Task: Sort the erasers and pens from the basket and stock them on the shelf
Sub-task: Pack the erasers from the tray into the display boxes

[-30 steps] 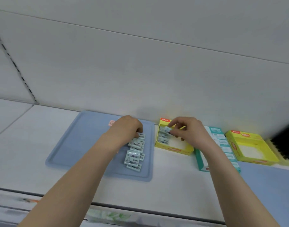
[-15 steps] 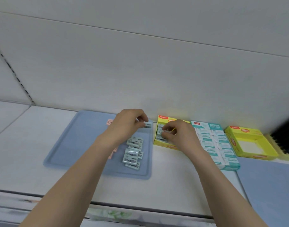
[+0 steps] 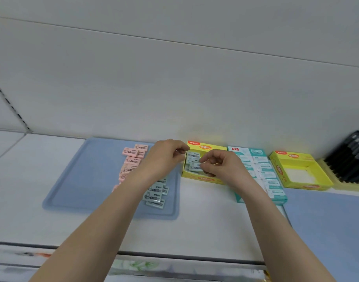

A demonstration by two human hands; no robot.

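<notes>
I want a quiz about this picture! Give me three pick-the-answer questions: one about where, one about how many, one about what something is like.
1. Where do the pink erasers lie? A on the blue tray; B on the floor; C in a red bag.
2. How many yellow boxes stand on the shelf? A one; B two; C four.
3. The right-hand yellow box is: A full of sweets; B shut with a lid; C open and empty.
Answers: A, they lie on the tray; B, one beside the tray, one further right; C, its bare white bottom shows.
</notes>
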